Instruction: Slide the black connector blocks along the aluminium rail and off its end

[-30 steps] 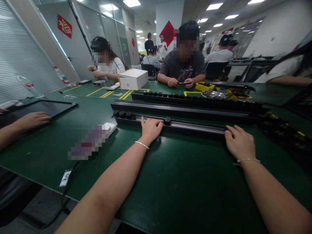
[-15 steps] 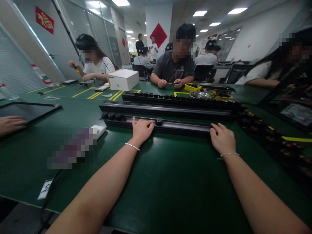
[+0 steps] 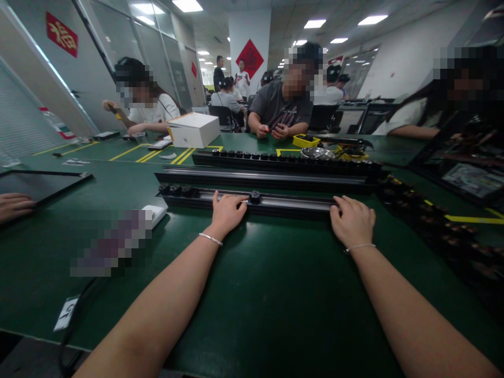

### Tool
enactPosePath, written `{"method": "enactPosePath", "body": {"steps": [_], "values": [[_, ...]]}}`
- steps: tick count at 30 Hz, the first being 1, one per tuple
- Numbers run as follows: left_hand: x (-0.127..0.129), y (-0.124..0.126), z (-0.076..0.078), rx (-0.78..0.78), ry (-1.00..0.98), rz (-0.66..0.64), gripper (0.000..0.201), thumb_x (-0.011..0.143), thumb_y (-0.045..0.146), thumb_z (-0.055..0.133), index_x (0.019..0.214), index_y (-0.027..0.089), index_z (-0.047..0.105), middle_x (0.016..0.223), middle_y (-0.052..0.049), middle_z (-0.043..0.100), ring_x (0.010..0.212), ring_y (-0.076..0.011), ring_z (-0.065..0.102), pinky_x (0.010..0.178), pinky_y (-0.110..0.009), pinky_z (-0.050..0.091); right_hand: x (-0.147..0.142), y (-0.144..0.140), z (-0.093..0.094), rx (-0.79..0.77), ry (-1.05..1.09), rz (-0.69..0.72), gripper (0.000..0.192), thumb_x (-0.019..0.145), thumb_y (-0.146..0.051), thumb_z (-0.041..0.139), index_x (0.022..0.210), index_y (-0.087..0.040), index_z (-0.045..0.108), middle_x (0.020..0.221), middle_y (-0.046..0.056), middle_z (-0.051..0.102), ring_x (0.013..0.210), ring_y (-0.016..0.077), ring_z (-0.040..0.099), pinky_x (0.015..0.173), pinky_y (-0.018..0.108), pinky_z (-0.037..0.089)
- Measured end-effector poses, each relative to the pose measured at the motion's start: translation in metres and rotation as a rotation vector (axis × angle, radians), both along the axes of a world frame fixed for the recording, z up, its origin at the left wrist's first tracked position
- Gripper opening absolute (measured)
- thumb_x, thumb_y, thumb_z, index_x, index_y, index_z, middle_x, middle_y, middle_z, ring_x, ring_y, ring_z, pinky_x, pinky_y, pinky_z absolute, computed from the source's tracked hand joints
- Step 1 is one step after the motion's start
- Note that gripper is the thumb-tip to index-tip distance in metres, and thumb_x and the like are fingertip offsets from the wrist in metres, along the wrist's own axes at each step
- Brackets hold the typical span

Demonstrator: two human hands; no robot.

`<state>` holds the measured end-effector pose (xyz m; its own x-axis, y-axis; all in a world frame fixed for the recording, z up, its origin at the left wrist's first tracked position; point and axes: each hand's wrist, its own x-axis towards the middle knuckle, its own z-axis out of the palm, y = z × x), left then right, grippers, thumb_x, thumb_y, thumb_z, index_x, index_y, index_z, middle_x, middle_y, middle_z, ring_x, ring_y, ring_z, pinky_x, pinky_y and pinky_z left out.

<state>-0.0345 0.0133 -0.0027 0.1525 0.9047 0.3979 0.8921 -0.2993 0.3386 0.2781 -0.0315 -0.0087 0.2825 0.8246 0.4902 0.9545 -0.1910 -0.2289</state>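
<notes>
A long black rail (image 3: 291,203) with a silver groove lies across the green table (image 3: 268,294) in front of me. My left hand (image 3: 226,211) rests on the rail's near edge, fingers laid over it, just left of a small black slider (image 3: 255,197). My right hand (image 3: 352,220) lies on the rail further right, fingers curled over its edge. A few black sliders (image 3: 175,189) sit bunched at the rail's left end. Two more black rails (image 3: 275,176) lie parallel behind it, the far one (image 3: 283,160) lined with several sliders.
A white box (image 3: 193,130), a yellow tray (image 3: 306,140) and a metal bowl (image 3: 317,153) stand beyond the rails. A white block (image 3: 155,212) lies left of my arm. Another person's hand (image 3: 13,206) rests at far left by a black frame (image 3: 43,181). People sit opposite.
My view has swung to the right and slightly closer. Both hands stay on the near rail in about the same places. The person opposite has shifted their hands a little.
</notes>
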Motion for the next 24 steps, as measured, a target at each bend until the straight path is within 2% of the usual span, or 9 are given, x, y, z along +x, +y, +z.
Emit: {"method": "enactPosePath", "body": {"steps": [6,13,19,24], "values": [[0.001,0.000,0.001,-0.023,0.013,0.016,0.032,0.088,0.033,0.041,0.107,0.035,0.066,0.107,0.003,0.070,0.107,-0.0200,0.056,0.114,-0.050,0.006,-0.024,-0.004,0.003,0.039,-0.131,0.226,0.046,0.087,-0.035,0.034,0.123,-0.017,0.057,0.124,0.011,0.058,0.120,0.0278,0.045,0.104,0.051,0.027],[0.001,0.000,0.000,-0.009,-0.008,-0.008,0.032,0.088,0.033,0.040,0.106,0.035,0.067,0.103,0.002,0.071,0.106,-0.0203,0.056,0.113,-0.052,0.007,-0.057,-0.004,0.001,-0.017,-0.161,0.473,0.044,0.086,-0.032,0.038,0.122,-0.016,0.057,0.122,0.010,0.060,0.116,0.0260,0.049,0.101,0.045,0.034],[0.000,0.001,-0.003,0.014,-0.015,-0.020,0.032,0.088,0.034,0.040,0.106,0.034,0.067,0.103,0.002,0.071,0.106,-0.0204,0.056,0.113,-0.052,0.006,-0.112,0.009,0.008,-0.054,-0.089,0.592,0.046,0.084,-0.027,0.041,0.127,-0.020,0.052,0.123,0.008,0.060,0.113,0.0248,0.051,0.099,0.044,0.035],[0.001,0.000,-0.002,0.009,-0.006,-0.014,0.032,0.088,0.033,0.039,0.106,0.035,0.067,0.104,0.003,0.071,0.106,-0.0205,0.056,0.113,-0.051,0.007,-0.146,0.023,0.015,-0.086,-0.027,0.609,0.043,0.081,-0.021,0.043,0.122,-0.023,0.055,0.119,0.006,0.062,0.108,0.0240,0.054,0.095,0.041,0.038]]}}
